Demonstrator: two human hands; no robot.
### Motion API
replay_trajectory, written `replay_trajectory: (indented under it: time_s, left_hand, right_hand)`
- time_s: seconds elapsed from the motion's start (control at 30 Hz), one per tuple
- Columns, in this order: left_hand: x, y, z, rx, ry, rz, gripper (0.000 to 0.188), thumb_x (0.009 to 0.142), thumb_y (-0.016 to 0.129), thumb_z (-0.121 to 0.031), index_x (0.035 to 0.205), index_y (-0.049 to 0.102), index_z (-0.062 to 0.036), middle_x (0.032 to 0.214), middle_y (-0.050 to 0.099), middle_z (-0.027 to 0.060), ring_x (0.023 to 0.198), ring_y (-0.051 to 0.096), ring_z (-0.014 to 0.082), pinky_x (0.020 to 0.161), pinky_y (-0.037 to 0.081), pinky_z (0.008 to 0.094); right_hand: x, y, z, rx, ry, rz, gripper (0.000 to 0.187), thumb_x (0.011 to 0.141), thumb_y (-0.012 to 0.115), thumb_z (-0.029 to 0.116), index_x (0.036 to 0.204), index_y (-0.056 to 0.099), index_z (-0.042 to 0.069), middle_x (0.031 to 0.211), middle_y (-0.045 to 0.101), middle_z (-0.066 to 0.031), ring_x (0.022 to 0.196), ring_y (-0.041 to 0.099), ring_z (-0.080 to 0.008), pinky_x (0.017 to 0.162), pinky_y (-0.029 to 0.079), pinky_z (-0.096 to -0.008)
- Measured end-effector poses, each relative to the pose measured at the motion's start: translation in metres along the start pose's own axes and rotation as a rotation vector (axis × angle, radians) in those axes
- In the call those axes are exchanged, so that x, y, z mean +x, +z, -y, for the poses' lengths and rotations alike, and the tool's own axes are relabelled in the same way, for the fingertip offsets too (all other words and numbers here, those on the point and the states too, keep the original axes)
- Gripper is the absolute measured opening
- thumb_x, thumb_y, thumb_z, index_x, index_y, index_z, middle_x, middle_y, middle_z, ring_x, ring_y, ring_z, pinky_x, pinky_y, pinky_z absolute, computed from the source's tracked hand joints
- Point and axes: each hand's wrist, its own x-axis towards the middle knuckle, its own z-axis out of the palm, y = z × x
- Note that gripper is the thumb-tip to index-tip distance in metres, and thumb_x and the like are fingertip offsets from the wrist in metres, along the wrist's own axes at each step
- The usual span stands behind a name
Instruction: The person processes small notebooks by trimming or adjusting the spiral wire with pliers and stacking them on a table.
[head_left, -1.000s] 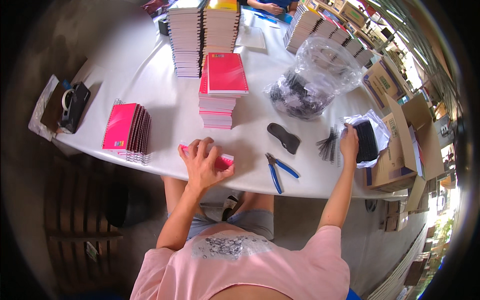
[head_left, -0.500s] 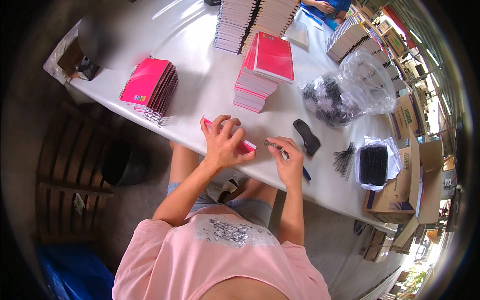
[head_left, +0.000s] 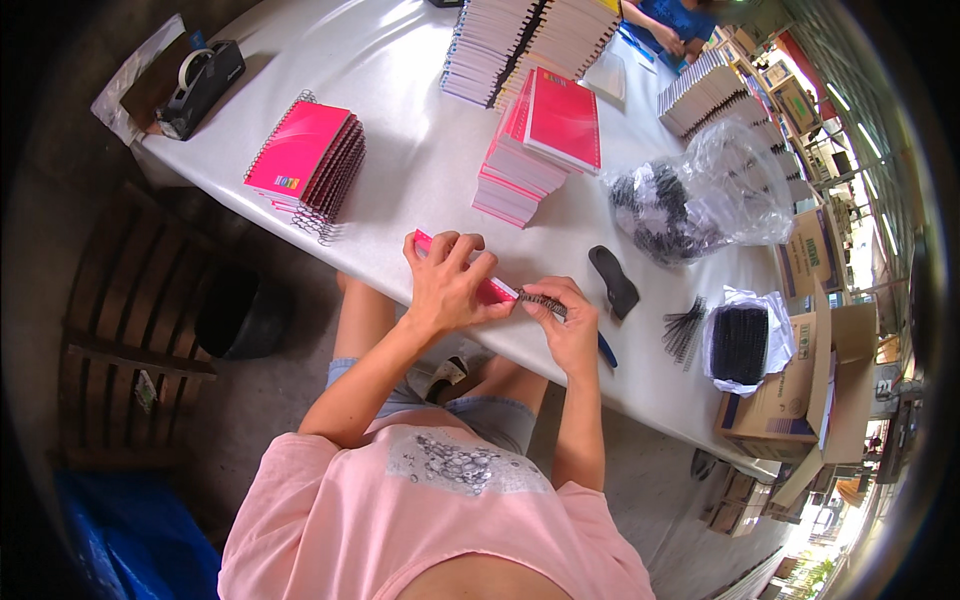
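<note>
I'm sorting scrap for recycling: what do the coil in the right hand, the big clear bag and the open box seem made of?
Dark coil: perhaps coated metal wire, judging by its thin loops; plastic is possible. Clear bag: glossy plastic film, see-through and crinkled. Open box: likely matte cardboard, brown with folded flaps.

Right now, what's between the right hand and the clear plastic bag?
Head view: a flat black object, on the table between the right hand and bag.

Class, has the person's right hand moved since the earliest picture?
Yes. Judged against the block of black coils, the right hand has moved left, away from it and toward the left hand.
</note>
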Motion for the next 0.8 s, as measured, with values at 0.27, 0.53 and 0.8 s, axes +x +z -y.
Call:
replay_trajectory:
  time_s: [0.27, 0.53, 0.8]
  left_hand:
    - [-0.001, 0.002, -0.005, 0.015, -0.007, 0.03, 0.049, 0.052, 0.072, -0.054, 0.078, 0.058, -0.015, 0.089, 0.05, 0.0011, 0.096, 0.047, 0.0244, 0.083, 0.025, 0.0561]
    - [-0.001, -0.004, -0.003, 0.035, 0.063, 0.089, 0.055, 0.056, 0.067, -0.063, 0.078, 0.056, -0.0147, 0.088, 0.05, 0.0021, 0.097, 0.048, 0.0237, 0.083, 0.027, 0.0576]
    - [0.002, -0.01, 0.006, -0.09, 0.05, 0.079, 0.056, 0.055, 0.07, -0.062, 0.076, 0.055, -0.0128, 0.088, 0.049, 0.004, 0.098, 0.046, 0.0263, 0.082, 0.031, 0.048]
  right_hand:
    - [0.003, -0.006, 0.025, 0.055, 0.479, 0.237, 0.022, 0.085, 0.064, 0.017, 0.101, 0.064, 0.002, 0.083, 0.06, -0.0079, 0.07, 0.054, -0.0122, 0.061, 0.044, -0.0249]
    - [-0.001, -0.012, 0.009, -0.016, 0.233, 0.338, 0.029, 0.088, 0.059, 0.018, 0.112, 0.058, 0.003, 0.099, 0.062, -0.0131, 0.083, 0.061, -0.0196, 0.072, 0.048, -0.0294]
    - [0.013, -0.085, -0.069, -1.05, 0.407, -0.054, 0.049, 0.079, 0.059, 0.017, 0.127, 0.048, 0.021, 0.135, 0.041, -0.0077, 0.122, 0.039, -0.0293, 0.099, 0.03, -0.0492]
